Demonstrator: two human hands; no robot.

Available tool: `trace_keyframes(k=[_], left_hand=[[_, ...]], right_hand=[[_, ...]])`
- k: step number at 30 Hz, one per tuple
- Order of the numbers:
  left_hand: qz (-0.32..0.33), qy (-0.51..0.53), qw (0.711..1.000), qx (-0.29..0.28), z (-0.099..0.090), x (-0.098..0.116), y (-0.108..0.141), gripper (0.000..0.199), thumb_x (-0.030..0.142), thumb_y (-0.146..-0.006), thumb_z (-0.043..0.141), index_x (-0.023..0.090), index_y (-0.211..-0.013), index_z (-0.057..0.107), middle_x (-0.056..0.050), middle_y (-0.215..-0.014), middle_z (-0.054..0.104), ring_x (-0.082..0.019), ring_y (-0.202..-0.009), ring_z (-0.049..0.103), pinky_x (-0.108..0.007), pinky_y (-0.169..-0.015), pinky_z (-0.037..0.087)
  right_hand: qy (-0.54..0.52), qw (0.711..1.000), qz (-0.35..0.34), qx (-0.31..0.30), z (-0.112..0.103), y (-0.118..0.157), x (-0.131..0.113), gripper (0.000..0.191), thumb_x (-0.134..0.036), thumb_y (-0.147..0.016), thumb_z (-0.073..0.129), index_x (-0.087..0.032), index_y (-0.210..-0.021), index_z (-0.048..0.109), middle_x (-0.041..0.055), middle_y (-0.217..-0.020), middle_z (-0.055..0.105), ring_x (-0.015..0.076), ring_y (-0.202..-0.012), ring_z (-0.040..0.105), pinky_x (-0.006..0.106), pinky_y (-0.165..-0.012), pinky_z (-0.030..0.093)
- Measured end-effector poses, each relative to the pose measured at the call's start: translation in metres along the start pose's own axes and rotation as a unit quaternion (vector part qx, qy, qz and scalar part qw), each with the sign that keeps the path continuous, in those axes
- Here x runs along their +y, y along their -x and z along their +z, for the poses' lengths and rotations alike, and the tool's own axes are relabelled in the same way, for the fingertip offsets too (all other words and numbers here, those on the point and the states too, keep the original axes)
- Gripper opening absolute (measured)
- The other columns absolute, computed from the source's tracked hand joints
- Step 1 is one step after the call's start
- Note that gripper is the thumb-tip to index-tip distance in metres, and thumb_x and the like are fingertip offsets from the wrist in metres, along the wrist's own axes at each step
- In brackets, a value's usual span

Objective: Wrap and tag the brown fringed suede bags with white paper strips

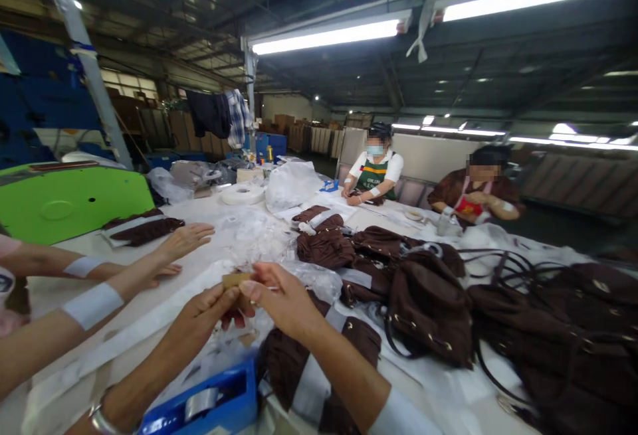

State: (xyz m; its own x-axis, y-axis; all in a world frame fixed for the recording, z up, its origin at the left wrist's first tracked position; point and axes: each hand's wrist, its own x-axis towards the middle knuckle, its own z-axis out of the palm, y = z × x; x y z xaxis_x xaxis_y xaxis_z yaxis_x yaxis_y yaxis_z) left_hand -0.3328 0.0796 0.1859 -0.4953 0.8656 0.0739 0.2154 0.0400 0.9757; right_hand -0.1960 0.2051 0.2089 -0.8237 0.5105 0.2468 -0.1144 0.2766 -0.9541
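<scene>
In the middle of the head view, both of my hands meet over the table. My left hand (212,309), with a bracelet at its wrist, is closed with thumb and fingers on a small tan card-like piece (236,280). My right hand (282,299) is also closed, its thumb and fingertips pinching at the right side of the same piece. Part of the piece is hidden by my fingers. Below my hands stands a blue tape dispenser (226,398) with a roll of tape. A brown fabric bag (286,358) with a pale band around it lies by my right forearm.
Brown drawstring bags (428,302) pile up at the right, with loose straps. Clear plastic bags (292,186) lie across the table (60,372). A co-worker's hands (184,242) reach in from the left near a green machine (70,199). Two people work across the table.
</scene>
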Motion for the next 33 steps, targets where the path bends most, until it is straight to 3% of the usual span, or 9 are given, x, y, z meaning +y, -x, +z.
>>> trace_keyframes(k=[3, 7, 9, 13, 18, 24, 27, 30, 33], left_hand=[[-0.013, 0.034, 0.995, -0.088, 0.043, 0.025, 0.015, 0.055, 0.07, -0.082, 0.056, 0.016, -0.083, 0.067, 0.0, -0.053, 0.064, -0.01, -0.04, 0.049, -0.022, -0.042, 0.032], [-0.075, 0.126, 0.975, -0.166, 0.094, 0.04, 0.043, 0.052, 0.061, -0.076, 0.07, 0.016, -0.1, 0.067, -0.004, -0.077, 0.074, -0.005, -0.04, 0.049, -0.02, -0.04, 0.024], [-0.089, 0.13, 0.966, -0.202, 0.115, 0.042, 0.056, 0.051, 0.058, -0.077, 0.071, 0.015, -0.104, 0.066, -0.008, -0.089, 0.076, -0.004, -0.04, 0.049, -0.019, -0.04, 0.022], [-0.116, 0.128, 0.939, -0.297, 0.155, 0.047, 0.077, 0.042, 0.053, -0.08, 0.07, 0.014, -0.095, 0.064, -0.011, -0.09, 0.077, -0.002, -0.037, 0.046, -0.018, -0.04, 0.019], [-0.139, 0.185, 0.889, -0.395, 0.201, 0.058, 0.102, 0.037, 0.049, -0.085, 0.066, 0.013, -0.089, 0.064, -0.012, -0.085, 0.076, -0.002, -0.037, 0.046, -0.018, -0.038, 0.016], [-0.172, 0.219, 0.867, -0.413, 0.241, 0.057, 0.127, 0.035, 0.044, -0.078, 0.077, 0.013, -0.088, 0.065, -0.011, -0.079, 0.076, -0.004, -0.037, 0.051, -0.015, -0.036, 0.023], [-0.196, 0.212, 0.871, -0.397, 0.253, 0.053, 0.134, 0.035, 0.045, -0.078, 0.076, 0.014, -0.087, 0.063, -0.011, -0.079, 0.076, -0.004, -0.037, 0.052, -0.014, -0.035, 0.025], [-0.21, 0.213, 0.878, -0.374, 0.261, 0.048, 0.137, 0.037, 0.047, -0.076, 0.078, 0.015, -0.086, 0.062, -0.01, -0.077, 0.075, -0.004, -0.037, 0.051, -0.013, -0.035, 0.027], [-0.208, 0.215, 0.883, -0.361, 0.268, 0.04, 0.138, 0.041, 0.05, -0.071, 0.081, 0.015, -0.082, 0.062, -0.008, -0.073, 0.074, -0.004, -0.035, 0.05, -0.013, -0.034, 0.027]], right_hand=[[-0.122, 0.991, 0.037, 0.028, -0.01, 0.018, -0.023, 0.029, -0.047, -0.081, 0.066, -0.019, -0.083, 0.063, -0.0059, -0.055, 0.057, 0.01, -0.043, 0.048, 0.021, -0.044, 0.039], [-0.184, 0.968, 0.033, 0.17, -0.053, 0.066, -0.037, 0.034, -0.048, -0.072, 0.077, -0.018, -0.077, 0.063, -0.0035, -0.066, 0.062, 0.0109, -0.059, 0.054, 0.021, -0.052, 0.044], [-0.221, 0.951, 0.049, 0.21, -0.077, 0.098, -0.041, 0.039, -0.051, -0.069, 0.079, -0.017, -0.079, 0.063, -0.0023, -0.071, 0.063, 0.0115, -0.063, 0.056, 0.022, -0.056, 0.047], [-0.293, 0.912, 0.086, 0.274, -0.115, 0.159, -0.038, 0.045, -0.051, -0.062, 0.085, -0.018, -0.08, 0.059, -0.0025, -0.073, 0.063, 0.0108, -0.062, 0.057, 0.024, -0.06, 0.049], [-0.298, 0.882, 0.117, 0.347, -0.137, 0.217, -0.015, 0.048, -0.053, -0.061, 0.084, -0.02, -0.084, 0.058, -0.0028, -0.074, 0.063, 0.0107, -0.063, 0.059, 0.023, -0.06, 0.049], [-0.252, 0.873, 0.149, 0.389, -0.144, 0.273, 0.003, 0.04, -0.049, -0.066, 0.079, -0.019, -0.084, 0.06, -0.0007, -0.073, 0.063, 0.0152, -0.069, 0.061, 0.028, -0.064, 0.051], [-0.129, 0.895, 0.097, 0.416, -0.141, 0.308, -0.006, 0.038, -0.032, -0.068, 0.079, -0.022, -0.103, 0.067, 0.0033, -0.098, 0.068, 0.0195, -0.094, 0.062, 0.033, -0.083, 0.05], [0.02, 0.936, 0.035, 0.349, -0.131, 0.34, -0.017, 0.034, -0.028, -0.082, 0.068, -0.026, -0.116, 0.068, 0.005, -0.118, 0.066, 0.0211, -0.109, 0.059, 0.036, -0.095, 0.045], [-0.085, 0.954, 0.066, 0.281, -0.118, 0.356, -0.016, 0.031, -0.034, -0.088, 0.064, -0.023, -0.117, 0.067, 0.0072, -0.109, 0.071, 0.0216, -0.097, 0.065, 0.035, -0.083, 0.049]])
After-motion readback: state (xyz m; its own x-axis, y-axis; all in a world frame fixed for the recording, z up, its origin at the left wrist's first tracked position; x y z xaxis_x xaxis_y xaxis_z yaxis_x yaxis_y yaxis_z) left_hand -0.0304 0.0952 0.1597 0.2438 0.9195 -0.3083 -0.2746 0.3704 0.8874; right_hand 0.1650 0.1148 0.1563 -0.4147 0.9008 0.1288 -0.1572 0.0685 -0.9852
